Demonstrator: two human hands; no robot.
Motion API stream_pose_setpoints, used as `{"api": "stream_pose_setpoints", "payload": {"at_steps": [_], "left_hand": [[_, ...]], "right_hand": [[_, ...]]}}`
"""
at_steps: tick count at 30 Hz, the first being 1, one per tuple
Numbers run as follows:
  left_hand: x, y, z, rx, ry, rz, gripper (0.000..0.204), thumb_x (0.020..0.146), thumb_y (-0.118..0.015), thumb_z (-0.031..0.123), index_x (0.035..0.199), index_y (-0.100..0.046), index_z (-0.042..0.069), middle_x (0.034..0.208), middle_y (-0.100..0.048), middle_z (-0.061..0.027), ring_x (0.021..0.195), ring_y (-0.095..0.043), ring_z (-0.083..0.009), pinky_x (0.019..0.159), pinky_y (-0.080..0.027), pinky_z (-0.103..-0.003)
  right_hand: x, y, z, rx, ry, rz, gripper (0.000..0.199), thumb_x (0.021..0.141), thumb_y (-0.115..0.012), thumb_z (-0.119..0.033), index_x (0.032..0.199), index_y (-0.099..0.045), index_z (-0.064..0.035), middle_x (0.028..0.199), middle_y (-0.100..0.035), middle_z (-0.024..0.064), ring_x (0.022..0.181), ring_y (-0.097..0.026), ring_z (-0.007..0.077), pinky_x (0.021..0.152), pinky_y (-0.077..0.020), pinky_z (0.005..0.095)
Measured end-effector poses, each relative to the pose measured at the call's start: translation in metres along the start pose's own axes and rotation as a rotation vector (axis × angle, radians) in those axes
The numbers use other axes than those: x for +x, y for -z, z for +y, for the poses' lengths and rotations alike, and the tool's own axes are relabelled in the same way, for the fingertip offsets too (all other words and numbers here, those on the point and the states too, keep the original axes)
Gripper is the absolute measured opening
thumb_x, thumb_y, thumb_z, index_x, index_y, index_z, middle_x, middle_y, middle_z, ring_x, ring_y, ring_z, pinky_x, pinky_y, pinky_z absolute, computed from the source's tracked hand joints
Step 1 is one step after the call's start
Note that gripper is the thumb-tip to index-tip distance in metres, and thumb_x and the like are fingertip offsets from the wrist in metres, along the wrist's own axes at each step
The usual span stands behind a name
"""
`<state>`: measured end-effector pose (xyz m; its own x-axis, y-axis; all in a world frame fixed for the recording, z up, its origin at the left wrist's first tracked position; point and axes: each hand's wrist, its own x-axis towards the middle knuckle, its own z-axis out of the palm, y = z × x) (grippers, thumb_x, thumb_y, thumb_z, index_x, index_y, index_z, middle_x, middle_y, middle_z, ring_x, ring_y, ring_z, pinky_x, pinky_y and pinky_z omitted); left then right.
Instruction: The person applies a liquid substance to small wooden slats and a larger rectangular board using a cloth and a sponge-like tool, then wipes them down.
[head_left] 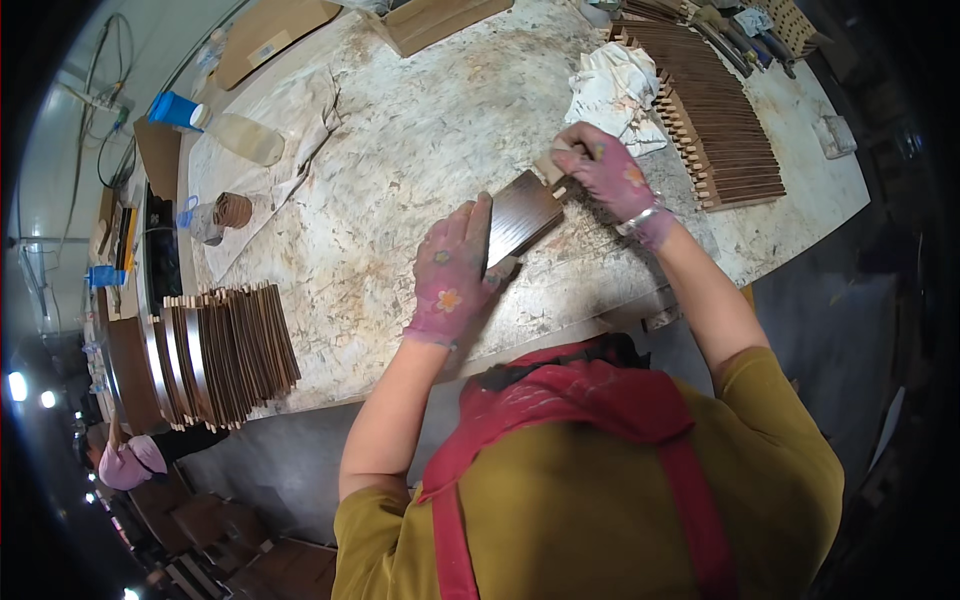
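My left hand [452, 268], in a pink patterned glove, grips a dark brown wooden board [527, 214] by its left end. Its fingers lie along the far side and the thumb is at the near edge. The board is held at a slant over the worktable [400, 130], its upper face shiny. At its right end a pale wooden dowel [559, 187] sticks out. My right hand [612, 178], gloved likewise, is closed round a small beige pad [548, 167] beside that end. Whether the pad touches the board I cannot tell.
Dark boards with pale dowel ends stand in a row [720, 120] at the right and another row [225, 350] at the near left. A crumpled white cloth [615, 90], a plastic bottle [245, 137], a blue cup [173, 109] and a tape roll [232, 210] lie about. Another person [130, 460] is far left.
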<state>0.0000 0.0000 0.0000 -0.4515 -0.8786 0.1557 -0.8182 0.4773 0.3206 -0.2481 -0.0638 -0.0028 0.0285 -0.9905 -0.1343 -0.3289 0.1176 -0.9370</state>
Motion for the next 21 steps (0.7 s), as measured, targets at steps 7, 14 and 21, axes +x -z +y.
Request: {"api": "stream_pose_setpoints", "payload": {"at_steps": [7,14,21], "left_hand": [[-0.007,-0.002,-0.002,-0.030,-0.018,0.047,0.078,0.081,-0.072,0.038,0.144,-0.043,0.003,0.130,-0.056,-0.0175,0.117,-0.056,-0.0338,0.096,-0.046,-0.043],[-0.006,0.000,0.001,-0.026,0.024,0.011,0.078,0.082,-0.071,0.040,0.145,-0.042,0.004,0.131,-0.056,-0.0171,0.118,-0.056,-0.0324,0.097,-0.045,-0.043],[-0.009,-0.006,-0.002,0.101,-0.074,0.153,0.071,0.086,-0.067,0.041,0.144,-0.046,0.006,0.137,-0.054,-0.0192,0.128,-0.049,-0.0381,0.107,-0.038,-0.047]], "right_hand": [[0.005,-0.016,-0.002,-0.336,0.128,0.007,0.038,0.089,-0.066,-0.036,0.104,-0.061,-0.0019,0.097,-0.068,0.0216,0.091,-0.066,0.0357,0.082,-0.0509,0.0406],[-0.054,0.013,0.000,-0.349,0.031,-0.121,0.037,0.088,-0.063,-0.037,0.096,-0.058,-0.0017,0.093,-0.065,0.0206,0.088,-0.063,0.0353,0.082,-0.0495,0.0407],[-0.050,0.025,-0.004,-0.079,0.146,0.003,0.031,0.091,-0.066,-0.027,0.101,-0.060,0.0009,0.084,-0.058,0.0029,0.081,-0.053,0.0120,0.075,-0.0461,0.0276]]}}
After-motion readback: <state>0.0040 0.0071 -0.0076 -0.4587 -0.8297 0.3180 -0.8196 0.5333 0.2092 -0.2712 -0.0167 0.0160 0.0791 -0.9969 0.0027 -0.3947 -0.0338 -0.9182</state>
